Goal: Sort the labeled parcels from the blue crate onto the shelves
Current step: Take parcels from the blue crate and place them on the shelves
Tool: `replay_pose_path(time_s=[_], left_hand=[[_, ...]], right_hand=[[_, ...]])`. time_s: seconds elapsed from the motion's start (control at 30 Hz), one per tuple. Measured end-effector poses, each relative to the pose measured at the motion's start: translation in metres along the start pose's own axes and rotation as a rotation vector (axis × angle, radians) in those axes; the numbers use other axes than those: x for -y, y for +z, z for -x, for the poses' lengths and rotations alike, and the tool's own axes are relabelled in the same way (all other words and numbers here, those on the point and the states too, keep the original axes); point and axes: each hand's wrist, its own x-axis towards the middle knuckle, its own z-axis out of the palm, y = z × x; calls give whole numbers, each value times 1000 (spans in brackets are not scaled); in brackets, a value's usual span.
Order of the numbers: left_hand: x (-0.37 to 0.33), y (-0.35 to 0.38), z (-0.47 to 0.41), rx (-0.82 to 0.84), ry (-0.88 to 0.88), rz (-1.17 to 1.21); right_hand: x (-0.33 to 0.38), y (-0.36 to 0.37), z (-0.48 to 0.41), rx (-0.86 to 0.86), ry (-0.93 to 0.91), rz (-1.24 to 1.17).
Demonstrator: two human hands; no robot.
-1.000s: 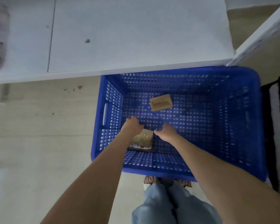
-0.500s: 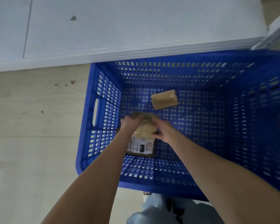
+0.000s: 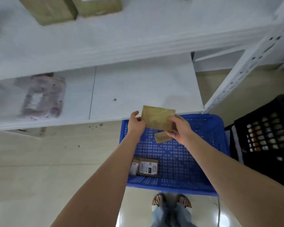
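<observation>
Midway through sorting, a brown parcel (image 3: 157, 118) is held above the blue crate (image 3: 170, 184), left hand (image 3: 135, 122) and right hand (image 3: 181, 128) each in a pinching grip on one edge; the next move is probably choosing its shelf (image 3: 138, 89).

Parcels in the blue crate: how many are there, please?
3: a plain brown parcel at centre, a labeled parcel by the nearest wall, a narrower parcel at its left. More may be hidden.

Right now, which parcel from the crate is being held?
The flat brown parcel, pinched between left hand and right hand above the blue crate; the others lie inside.
</observation>
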Motion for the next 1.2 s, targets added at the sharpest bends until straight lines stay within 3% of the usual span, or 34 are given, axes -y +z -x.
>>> replay_pose_path(time_s=[0.1, 0.27, 0.47, 0.6, 0.77, 0.9, 1.03, 1.2], left_hand=[[-66, -21, 50, 53, 97, 43], [-160, -51, 120, 84, 89, 235], [-233, -79, 172, 38, 166, 277], [-268, -97, 198, 94, 259, 269], [-306, -112, 217, 111, 375, 260], [-325, -108, 228, 37, 391, 288], [-335, -108, 235, 87, 321, 206], [-347, -127, 234, 41, 372, 8]], right_hand=[[48, 17, 68, -4, -48, 0], [117, 36, 158, 11, -125, -59], [168, 39, 228, 209, -202, -39], [194, 39, 258, 318, -172, 71], [210, 47, 283, 464, -128, -7], [210, 62, 295, 476, -203, -104], [210, 71, 304, 489, -251, -152], [235, 75, 319, 303, -398, 146]])
